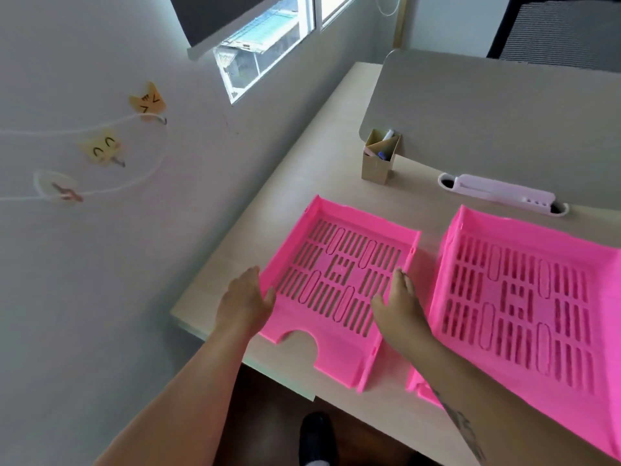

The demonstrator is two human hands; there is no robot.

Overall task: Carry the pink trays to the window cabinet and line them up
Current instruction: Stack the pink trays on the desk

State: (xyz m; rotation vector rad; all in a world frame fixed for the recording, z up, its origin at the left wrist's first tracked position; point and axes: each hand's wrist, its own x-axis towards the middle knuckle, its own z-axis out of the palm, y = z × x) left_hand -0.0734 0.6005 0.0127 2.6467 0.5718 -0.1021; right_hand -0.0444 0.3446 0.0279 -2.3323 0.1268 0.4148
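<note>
A single pink slotted tray (339, 280) lies flat on the beige desk (302, 183), its notched front edge hanging slightly over the desk's near edge. My left hand (245, 301) grips its left wall, thumb inside the tray. My right hand (400, 304) holds its right wall, thumb inside and fingers along the rim. To the right sits a taller stack of pink trays (524, 297), apart from the first by a narrow gap. No window cabinet is in sight.
A cardboard pen holder (379, 159) stands behind the trays next to a grey desk divider (504, 112). A white cable cover (500, 195) lies at the divider's foot. The wall with cat-shaped hooks (148, 102) is at left, a window (265, 42) above.
</note>
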